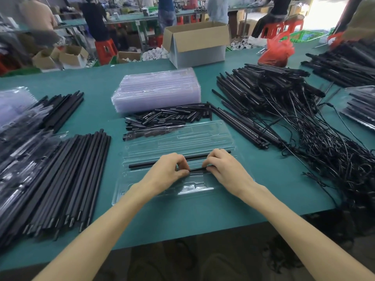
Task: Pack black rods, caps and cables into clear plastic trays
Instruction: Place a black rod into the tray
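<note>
Head view: the clear tray (178, 138) lay open on the green table (203, 209), directly ahead of the person. One black rod (146, 163) sat lengthwise in a tray channel. The left hand (170, 169) and right hand (225, 169) rested on the tray, fingers curled, each pinching one end of a second rod (197, 169) in the adjacent nearer channel. A pile of caps (168, 116) lay just beyond the tray, with a stack of empty trays (156, 88) behind it. A rod bundle (81, 169) lay to the left; tangled cables (334, 155) lay to the right.
</note>
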Demonstrator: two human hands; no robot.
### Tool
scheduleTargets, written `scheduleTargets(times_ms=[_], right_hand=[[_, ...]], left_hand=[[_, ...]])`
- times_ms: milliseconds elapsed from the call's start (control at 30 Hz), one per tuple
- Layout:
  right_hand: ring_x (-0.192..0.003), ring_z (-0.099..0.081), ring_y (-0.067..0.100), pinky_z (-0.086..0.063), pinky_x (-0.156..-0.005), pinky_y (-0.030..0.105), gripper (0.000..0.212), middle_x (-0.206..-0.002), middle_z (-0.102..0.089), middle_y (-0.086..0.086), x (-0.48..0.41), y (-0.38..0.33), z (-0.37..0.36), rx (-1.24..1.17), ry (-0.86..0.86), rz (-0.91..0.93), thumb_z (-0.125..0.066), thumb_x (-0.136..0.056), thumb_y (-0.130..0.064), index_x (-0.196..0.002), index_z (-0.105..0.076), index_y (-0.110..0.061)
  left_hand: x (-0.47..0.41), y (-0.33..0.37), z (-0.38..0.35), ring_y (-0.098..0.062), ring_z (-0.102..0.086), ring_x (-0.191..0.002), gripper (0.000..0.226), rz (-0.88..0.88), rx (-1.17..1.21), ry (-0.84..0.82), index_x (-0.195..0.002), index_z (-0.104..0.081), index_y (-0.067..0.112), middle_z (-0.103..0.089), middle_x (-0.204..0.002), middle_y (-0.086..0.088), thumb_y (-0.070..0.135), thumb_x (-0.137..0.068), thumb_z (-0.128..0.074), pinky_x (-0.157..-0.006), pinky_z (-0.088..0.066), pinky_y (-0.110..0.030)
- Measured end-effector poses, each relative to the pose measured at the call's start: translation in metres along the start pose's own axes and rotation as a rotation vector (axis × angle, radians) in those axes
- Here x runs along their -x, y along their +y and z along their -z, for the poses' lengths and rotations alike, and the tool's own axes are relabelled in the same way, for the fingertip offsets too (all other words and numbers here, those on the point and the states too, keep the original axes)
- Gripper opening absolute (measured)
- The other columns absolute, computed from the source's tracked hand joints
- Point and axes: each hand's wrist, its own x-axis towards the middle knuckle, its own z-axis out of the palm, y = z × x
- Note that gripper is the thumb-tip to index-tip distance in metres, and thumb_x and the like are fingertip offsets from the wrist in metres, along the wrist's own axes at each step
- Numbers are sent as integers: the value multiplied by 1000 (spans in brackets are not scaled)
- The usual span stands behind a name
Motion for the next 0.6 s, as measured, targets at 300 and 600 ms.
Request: scheduleTargets(times_ms=[300,600], right_hand=[[-101,-51,13,-46,-84,28,15,-101,-61,-8,2,4,1,-16,35,-67,-61,-99,-20,-108,-74,-19],[-99,-48,5,-42,-89,22,2,-98,-56,-13,2,13,-3,-215,8,-93,-69,-93,-18,-94,-70,-19]], left_hand=[[-2,1,-2,6,-54,-80,11,28,5,26,-83,-67,35,-62,-89,15,29,-90,-74,-70,-38,-15],[-6,0,1,0,-54,-80,13,6,-32,-14,-82,-65,33,-60,-89,14,32,-88,-76,-73,-43,-19]])
